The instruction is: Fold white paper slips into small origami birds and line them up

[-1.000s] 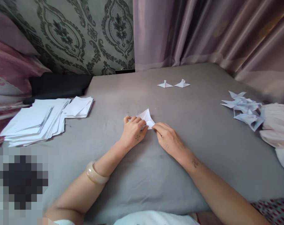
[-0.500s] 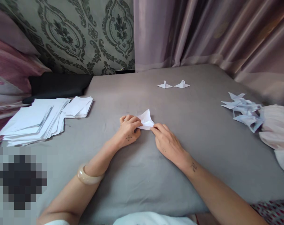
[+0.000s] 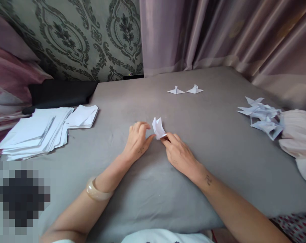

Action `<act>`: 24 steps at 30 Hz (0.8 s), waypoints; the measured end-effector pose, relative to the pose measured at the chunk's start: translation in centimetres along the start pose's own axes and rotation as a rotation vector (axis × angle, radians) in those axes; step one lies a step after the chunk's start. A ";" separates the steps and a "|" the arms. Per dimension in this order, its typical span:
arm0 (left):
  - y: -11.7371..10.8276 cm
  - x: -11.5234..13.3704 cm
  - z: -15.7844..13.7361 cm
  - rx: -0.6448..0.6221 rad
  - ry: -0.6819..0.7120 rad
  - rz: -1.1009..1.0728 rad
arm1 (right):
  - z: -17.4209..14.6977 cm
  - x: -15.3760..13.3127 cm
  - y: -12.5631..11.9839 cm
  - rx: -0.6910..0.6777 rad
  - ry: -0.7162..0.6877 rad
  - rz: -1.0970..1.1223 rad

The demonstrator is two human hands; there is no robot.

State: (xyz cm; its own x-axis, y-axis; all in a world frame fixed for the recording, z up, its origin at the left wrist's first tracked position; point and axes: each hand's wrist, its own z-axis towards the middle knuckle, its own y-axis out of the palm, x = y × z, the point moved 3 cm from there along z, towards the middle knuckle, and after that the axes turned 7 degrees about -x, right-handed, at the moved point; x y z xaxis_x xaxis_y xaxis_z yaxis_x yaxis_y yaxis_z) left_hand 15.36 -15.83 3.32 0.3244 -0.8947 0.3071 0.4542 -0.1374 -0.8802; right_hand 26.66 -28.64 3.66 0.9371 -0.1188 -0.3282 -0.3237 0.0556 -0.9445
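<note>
A small folded white paper (image 3: 158,129) stands in the middle of the grey-covered surface, two of its points raised. My right hand (image 3: 179,150) pinches its lower right corner between thumb and fingers. To the left of the paper, my left hand (image 3: 139,138) is open, its thumb tip at the paper's lower left edge and its fingers apart from it. A pale bangle (image 3: 98,190) sits on my left wrist.
Stacked white sheets (image 3: 34,131) and a smaller stack of paper squares (image 3: 83,116) lie left, near a folded black cloth (image 3: 63,92). Two folded paper birds (image 3: 194,89) stand at the back. A pile of folded papers (image 3: 263,116) lies right, beside whitish fabric (image 3: 297,131).
My left fingers have let go of the paper and spread apart. The paper's left side has swung upward, so it looks narrower. My right hand keeps its pinch.
</note>
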 end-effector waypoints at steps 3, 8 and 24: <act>0.5 0.6 0.0 -0.125 0.104 -0.026 | 0.0 0.0 -0.1 -0.008 -0.003 0.000; 1.1 0.6 -0.1 -0.198 0.170 -0.096 | 0.0 0.7 -0.3 -0.022 -0.041 0.120; 0.7 1.1 -0.5 -0.359 0.279 0.081 | 0.5 4.0 -1.5 -0.045 0.101 0.562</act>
State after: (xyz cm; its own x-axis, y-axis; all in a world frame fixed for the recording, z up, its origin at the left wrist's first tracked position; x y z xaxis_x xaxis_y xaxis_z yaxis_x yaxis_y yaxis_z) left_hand 15.61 -17.11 2.83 0.0894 -0.9820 0.1663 0.1047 -0.1567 -0.9821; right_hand 30.96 -28.66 3.80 0.6034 -0.1775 -0.7775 -0.7757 0.0955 -0.6238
